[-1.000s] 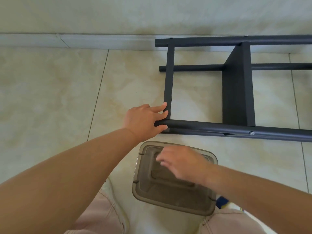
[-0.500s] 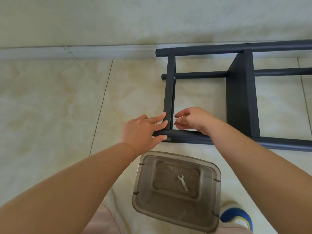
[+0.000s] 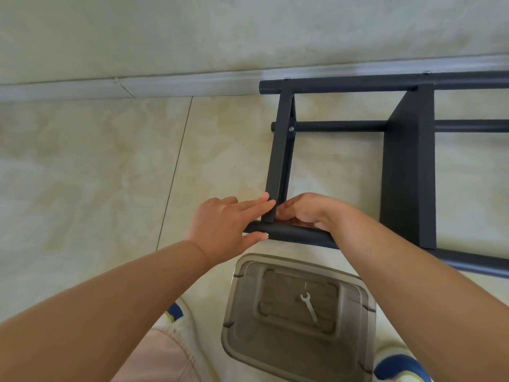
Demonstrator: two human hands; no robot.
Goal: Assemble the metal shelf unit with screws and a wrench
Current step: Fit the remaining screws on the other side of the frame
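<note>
Left hand (image 3: 223, 230): fingers straight against the crossbar (image 3: 279, 158), thumb on the near tube (image 3: 297, 235), at the left end of the black shelf frame (image 3: 407, 166) lying on the tiled floor (image 3: 82, 175) by the baseboard. Right hand (image 3: 305, 212): fingers curled at the same joint; cannot tell what they hold. Near, a clear lidded box (image 3: 297, 307) with the wrench (image 3: 309, 306) on its lid.

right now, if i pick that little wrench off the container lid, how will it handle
The wrench looks thin, flat metal: probably stiff and light. Lying flush on the smooth lid, it may slide and be fiddly to pinch. It is unlikely to roll.
</note>
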